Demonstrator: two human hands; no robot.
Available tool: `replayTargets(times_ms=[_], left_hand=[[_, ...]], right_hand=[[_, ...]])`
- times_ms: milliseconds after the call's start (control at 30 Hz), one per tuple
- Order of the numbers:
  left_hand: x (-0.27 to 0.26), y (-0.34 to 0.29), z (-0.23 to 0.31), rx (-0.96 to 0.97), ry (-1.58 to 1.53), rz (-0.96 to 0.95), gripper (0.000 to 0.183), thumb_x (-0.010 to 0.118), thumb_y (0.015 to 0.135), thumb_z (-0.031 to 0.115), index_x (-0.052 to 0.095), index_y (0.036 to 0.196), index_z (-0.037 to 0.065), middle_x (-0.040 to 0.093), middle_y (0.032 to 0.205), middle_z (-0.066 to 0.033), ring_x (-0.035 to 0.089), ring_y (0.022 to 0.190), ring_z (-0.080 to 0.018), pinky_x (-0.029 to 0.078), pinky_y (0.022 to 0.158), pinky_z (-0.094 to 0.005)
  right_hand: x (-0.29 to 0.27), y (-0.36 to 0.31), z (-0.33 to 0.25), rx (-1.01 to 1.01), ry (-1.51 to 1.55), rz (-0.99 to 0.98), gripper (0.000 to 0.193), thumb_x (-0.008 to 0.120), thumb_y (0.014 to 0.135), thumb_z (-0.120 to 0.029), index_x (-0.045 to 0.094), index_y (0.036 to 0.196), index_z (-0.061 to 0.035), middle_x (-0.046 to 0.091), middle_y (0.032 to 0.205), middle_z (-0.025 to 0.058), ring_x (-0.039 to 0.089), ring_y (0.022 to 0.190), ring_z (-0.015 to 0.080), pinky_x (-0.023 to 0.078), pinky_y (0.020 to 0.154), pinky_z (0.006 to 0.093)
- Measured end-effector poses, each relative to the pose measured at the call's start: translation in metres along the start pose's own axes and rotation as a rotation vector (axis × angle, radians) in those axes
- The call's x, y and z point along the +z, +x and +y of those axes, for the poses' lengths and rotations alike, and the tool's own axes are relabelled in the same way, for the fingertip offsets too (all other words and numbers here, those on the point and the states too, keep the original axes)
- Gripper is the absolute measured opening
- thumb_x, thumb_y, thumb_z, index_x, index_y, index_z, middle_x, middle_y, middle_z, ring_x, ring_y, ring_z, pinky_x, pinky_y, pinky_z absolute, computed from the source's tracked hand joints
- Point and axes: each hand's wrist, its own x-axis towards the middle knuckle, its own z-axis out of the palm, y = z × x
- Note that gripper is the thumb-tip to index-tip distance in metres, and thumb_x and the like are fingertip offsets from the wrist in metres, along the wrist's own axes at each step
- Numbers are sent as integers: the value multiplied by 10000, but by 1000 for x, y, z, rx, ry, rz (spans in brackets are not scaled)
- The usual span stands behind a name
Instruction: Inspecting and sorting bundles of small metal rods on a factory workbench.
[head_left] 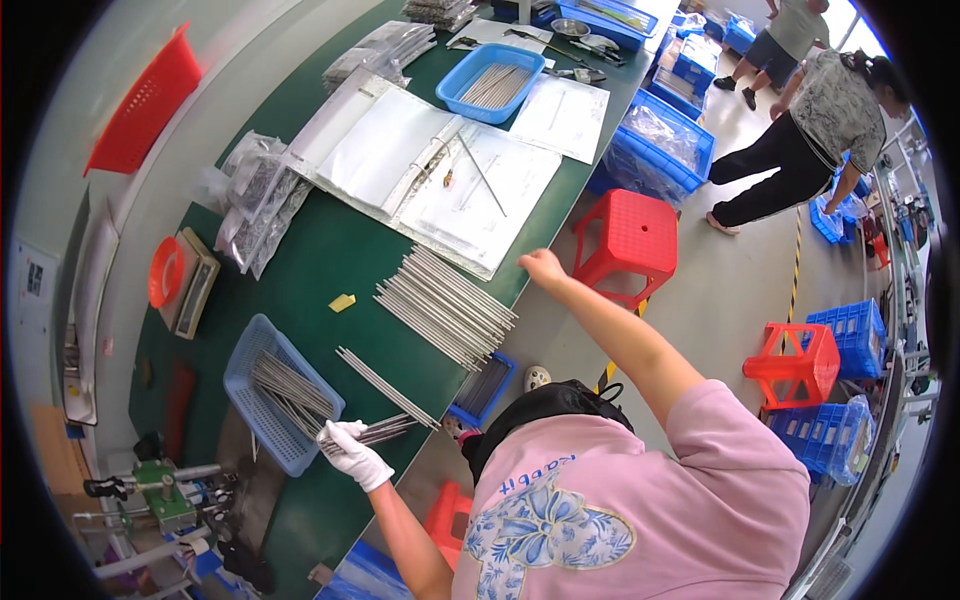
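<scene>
Rods [288, 384] in perforated blue basket [268, 428]

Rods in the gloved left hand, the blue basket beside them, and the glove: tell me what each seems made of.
Rods: metal, probably steel, smooth, by the grey sheen. Blue basket: likely moulded plastic, fairly matte, with perforated walls. White glove: soft matte fabric, by its wrinkles; fibre unclear.

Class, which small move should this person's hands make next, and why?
Probably lay the held rods beside the few separate rods on the green table: the gloved left hand has them close by, and a larger row lies side by side beyond.
</scene>
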Motion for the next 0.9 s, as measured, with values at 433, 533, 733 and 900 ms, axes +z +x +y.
replayTargets(times_ms=[433,533,733,900], left_hand=[[-3,15,-4,37,-76,-264,242,431,938,184,374,733,68,412,538,-19,425,476,-119,442,542,-270],[-12,18,2,-52,-259,-351,232,456,927,176,378,742,60,421,546,-28,420,478,-116,416,503,-256],[-24,10,-10,-112,-189,-410,152,582,863,107,480,772,42,494,617,-11,469,537,-76,393,495,-227],[-31,15,-13,1,-120,-720,197,628,836,127,491,729,36,493,559,-45,434,470,-102,364,446,-275]], right_hand=[[-22,-168,76,374,134,-51,152,453,756,-55,593,800,-15,561,678,42,539,624,128,429,544,256],[-11,-198,81,277,124,-27,148,528,768,-60,627,865,-6,592,721,55,574,683,135,466,633,249],[31,-268,9,-110,79,-36,136,607,795,-42,642,910,21,636,826,53,589,765,115,464,711,230],[68,-337,-107,-597,187,-76,149,600,779,40,642,917,5,635,825,72,603,726,121,479,622,232]])
